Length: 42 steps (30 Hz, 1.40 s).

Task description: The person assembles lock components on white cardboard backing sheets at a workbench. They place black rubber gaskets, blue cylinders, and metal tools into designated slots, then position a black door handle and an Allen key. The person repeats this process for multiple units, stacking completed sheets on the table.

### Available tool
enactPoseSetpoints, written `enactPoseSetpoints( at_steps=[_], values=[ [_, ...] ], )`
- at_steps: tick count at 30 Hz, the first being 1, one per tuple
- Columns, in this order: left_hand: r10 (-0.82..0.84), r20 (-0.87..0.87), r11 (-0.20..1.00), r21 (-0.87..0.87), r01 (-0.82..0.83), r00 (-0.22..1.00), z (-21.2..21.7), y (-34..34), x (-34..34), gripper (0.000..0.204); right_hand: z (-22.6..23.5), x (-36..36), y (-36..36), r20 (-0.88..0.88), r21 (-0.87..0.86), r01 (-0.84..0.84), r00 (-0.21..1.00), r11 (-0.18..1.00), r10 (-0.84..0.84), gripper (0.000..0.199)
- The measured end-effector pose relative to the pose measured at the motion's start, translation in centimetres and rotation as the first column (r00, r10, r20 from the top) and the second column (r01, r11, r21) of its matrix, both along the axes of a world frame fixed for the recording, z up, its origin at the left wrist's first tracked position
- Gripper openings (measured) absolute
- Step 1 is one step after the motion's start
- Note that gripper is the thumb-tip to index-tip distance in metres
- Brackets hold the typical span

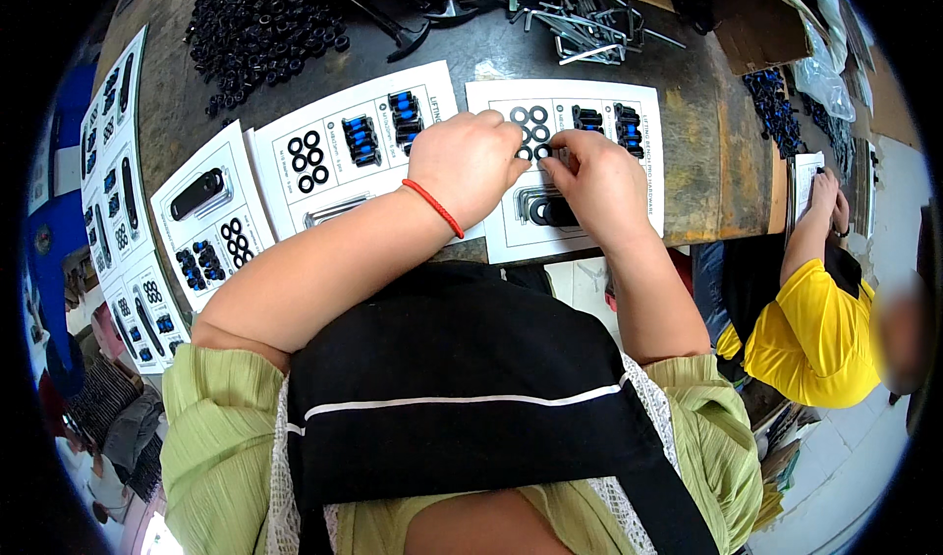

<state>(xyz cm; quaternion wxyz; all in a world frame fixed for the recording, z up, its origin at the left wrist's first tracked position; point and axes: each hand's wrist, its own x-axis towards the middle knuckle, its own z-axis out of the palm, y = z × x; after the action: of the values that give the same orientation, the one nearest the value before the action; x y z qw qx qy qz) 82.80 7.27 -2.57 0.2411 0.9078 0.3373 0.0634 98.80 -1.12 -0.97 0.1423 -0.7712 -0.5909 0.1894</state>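
Note:
A white printed card (506, 231) lies before me with black ring washers (531, 116) in its upper left box. Black bolts (628, 128) and L-shaped hex keys (535, 204) sit in its other boxes. At the washers' right edge, my right hand (607, 184) is closed, thumb and forefinger pinched on a washer. My left hand (462, 154), a red cord on its wrist, is closed just left of the washers; its curled fingers hide anything inside. Under that arm is another card (265, 147) carrying washers, bolts with blue bands and hex keys.
A heap of small black nuts (250, 25) fills the back left. Loose hex keys (589, 29) lie at the back middle, near a cardboard box (761, 25). More loaded cards (201, 142) line the left. At right, a person in a yellow shirt (815, 334) works at the table.

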Motion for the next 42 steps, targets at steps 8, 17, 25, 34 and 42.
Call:
enactPoseSetpoints(
  at_steps=[8, 17, 25, 34, 42],
  values=[
    [-0.113, 0.091, 0.993, 0.034, 0.11, 0.989, 2.3, -0.8, -5.0, 0.02, 0.3, 2.8, -3.6, -0.105, 0.271, 0.198, 0.979, 0.942, -0.176, 0.02],
    [-0.342, 0.056, 0.94, 0.027, 0.341, 0.938, 0.9, -4.1, -5.4, 0.027, -1.2, 9.9, -3.0, -0.002, 0.362, 0.263, 0.959, 0.894, -0.282, 0.029],
    [-0.329, 0.039, 0.943, 0.067, 0.326, 0.944, 1.0, -4.7, -4.6, 0.029, -1.6, 12.1, -1.4, -0.034, 0.328, 0.233, 0.971, 0.916, -0.235, 0.029],
    [-0.314, 0.033, 0.948, 0.075, 0.311, 0.949, 0.6, -4.8, -4.5, 0.03, -0.6, 10.9, -4.9, -0.093, 0.121, 0.208, 0.976, 0.971, -0.198, 0.019],
    [-0.302, 0.04, 0.951, 0.075, 0.298, 0.952, 0.7, -4.8, -4.2, 0.029, -1.3, 9.9, -5.6, -0.082, 0.231, 0.256, 0.966, 0.939, -0.244, 0.015]
  ],
)
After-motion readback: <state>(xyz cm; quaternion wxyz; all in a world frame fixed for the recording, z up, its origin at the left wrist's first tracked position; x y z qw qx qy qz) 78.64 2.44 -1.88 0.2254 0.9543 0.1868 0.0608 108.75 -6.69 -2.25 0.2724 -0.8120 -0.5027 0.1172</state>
